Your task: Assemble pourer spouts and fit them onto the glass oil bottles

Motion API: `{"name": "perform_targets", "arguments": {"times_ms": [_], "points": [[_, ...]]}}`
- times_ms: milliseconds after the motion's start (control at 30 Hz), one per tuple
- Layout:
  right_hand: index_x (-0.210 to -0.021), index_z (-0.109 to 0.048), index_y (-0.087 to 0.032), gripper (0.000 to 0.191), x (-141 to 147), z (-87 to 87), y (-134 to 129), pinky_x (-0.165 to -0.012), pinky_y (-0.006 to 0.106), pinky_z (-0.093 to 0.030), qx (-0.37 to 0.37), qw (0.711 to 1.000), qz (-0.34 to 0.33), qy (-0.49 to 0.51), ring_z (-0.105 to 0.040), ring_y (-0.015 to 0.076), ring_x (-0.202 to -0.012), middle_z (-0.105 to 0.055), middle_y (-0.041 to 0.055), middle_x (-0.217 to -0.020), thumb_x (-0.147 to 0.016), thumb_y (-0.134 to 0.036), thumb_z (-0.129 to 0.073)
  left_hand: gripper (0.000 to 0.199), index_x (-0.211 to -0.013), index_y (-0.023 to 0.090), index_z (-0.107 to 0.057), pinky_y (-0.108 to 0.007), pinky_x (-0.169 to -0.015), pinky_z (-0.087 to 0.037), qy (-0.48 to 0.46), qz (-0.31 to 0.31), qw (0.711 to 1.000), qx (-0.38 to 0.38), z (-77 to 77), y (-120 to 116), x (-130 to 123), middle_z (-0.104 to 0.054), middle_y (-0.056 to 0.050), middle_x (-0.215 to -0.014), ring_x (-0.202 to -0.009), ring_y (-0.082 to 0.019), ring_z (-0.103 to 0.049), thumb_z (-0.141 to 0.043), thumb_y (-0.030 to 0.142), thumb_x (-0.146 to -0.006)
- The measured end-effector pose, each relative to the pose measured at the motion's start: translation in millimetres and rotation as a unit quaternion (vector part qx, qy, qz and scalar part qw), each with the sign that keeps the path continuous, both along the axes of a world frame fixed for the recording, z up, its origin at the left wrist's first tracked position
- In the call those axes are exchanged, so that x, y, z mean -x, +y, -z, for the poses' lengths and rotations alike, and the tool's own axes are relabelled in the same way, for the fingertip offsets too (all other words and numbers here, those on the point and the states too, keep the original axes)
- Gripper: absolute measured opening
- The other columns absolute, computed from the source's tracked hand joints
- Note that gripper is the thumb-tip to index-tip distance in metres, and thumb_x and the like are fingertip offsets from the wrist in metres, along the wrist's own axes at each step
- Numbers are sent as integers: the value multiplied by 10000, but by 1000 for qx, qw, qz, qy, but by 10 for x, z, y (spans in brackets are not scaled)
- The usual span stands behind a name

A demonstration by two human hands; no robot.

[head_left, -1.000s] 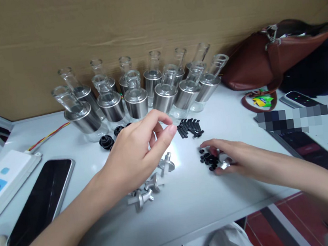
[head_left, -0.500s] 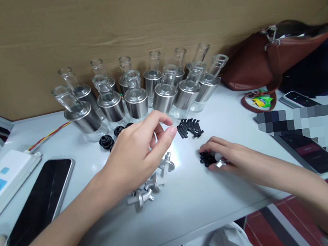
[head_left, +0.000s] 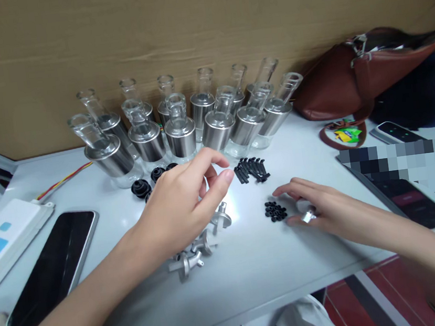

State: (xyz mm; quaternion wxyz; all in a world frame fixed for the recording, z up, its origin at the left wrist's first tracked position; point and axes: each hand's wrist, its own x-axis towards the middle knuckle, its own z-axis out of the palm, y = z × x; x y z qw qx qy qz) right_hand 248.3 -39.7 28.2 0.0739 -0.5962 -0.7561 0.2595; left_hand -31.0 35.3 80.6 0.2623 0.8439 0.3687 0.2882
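- Beside the black rings [head_left: 276,212], we find the right hand [head_left: 320,206] closed on a metal fitting [head_left: 308,216], held back towards the palm, apparently to free thumb and forefinger, which stand apart.
- Above the silver fittings [head_left: 185,264], we note the left hand [head_left: 178,202] curled, fingertips slightly parted; we cannot tell whether its hidden fingers hold anything.
- Near the bottles [head_left: 181,135], we see black strips [head_left: 256,167] grouped, presumably for easy picking.

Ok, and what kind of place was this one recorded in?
Probably a small assembly workspace: glass bottles with metal sleeves stand in rows, with small black caps and metal spout-like fittings grouped on the white table.
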Motion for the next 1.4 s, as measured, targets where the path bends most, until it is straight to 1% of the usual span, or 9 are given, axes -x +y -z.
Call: {"name": "perform_targets", "arguments": {"times_ms": [333,500,633,767,867,967,1033,1200,1400], "points": [[-1125,-532,-241,273,23,-60,12,-747,326,-503,24,1000,-10,-3,-596,187,-814,-554,63,-1038,-864,-293,-595,122,-950,209,-556,-215,-543,-366,3,8,1000,21,12,6,-5,-555,58,-649,-550,-90,-499,-466,290,-931],[-1195,-419,-262,378,62,-171,-50,-774,305,-495,17,999,-20,44,-583,191,-884,-521,62,-1111,-871,-341,-598,123,-975,209,-550,-223,-555,-375,-2,19,998,58,41,-23,-48,-565,49,-686,-580,-94,-510,-455,270,-926],[-1050,-447,-252,189,207,-241,7,-692,266,-478,-20,990,-38,131,-562,153,-795,-521,30,-986,-896,-258,-557,127,-1024,223,-510,-240,-615,-438,-54,58,982,174,139,-251,-173,-585,18,-809,-660,-106,-542,-465,260,-911],[-893,-526,-240,132,359,-319,189,-724,280,-475,-93,951,-117,271,-575,165,-854,-548,20,-937,-848,-233,-650,323,-1184,243,-386,-322,-692,-514,-136,67,924,350,315,-592,-354,-580,-50,-972,-795,-163,-604,-493,349,-897],[-904,-631,-247,140,434,-334,324,-774,299,-474,-145,921,-149,331,-580,175,-918,-564,23,-958,-803,-189,-709,377,-1194,271,-350,-363,-748,-535,-209,50,891,399,435,-697,-458,-588,-45,-978,-857,-183,-622,-541,356,-880],[-841,-713,-256,128,504,-283,400,-727,282,-469,-194,904,-105,365,-552,161,-887,-525,17,-921,-781,-143,-718,331,-1143,257,-398,-333,-771,-546,-285,14,891,352,515,-626,-490,-591,-40,-992,-856,-158,-623,-575,269,-863],[-807,-737,-262,139,552,-232,405,-660,260,-466,-203,900,-63,380,-539,142,-805,-499,6,-858,-770,-129,-723,283,-1138,239,-441,-308,-777,-548,-298,-7,911,286,543,-545,-468,-584,-45,-1014,-853,-142,-623,-558,224,-880],[-894,-724,-266,142,629,-140,318,-601,234,-480,-148,891,-8,430,-595,122,-691,-651,-8,-778,-785,-176,-729,216,-1117,198,-538,-230,-716,-520,-185,-9,982,41,514,-463,-325,-574,-40,-999,-782,-99,-578,-518,136,-911],[-771,-691,-230,77,656,-149,248,-585,193,-486,-78,884,87,452,-620,110,-644,-705,-16,-723,-739,-216,-760,187,-1096,160,-519,-287,-735,-500,-78,-37,979,-185,495,-456,-209,-652,-66,-944,-859,-156,-618,-549,211,-919]]}}
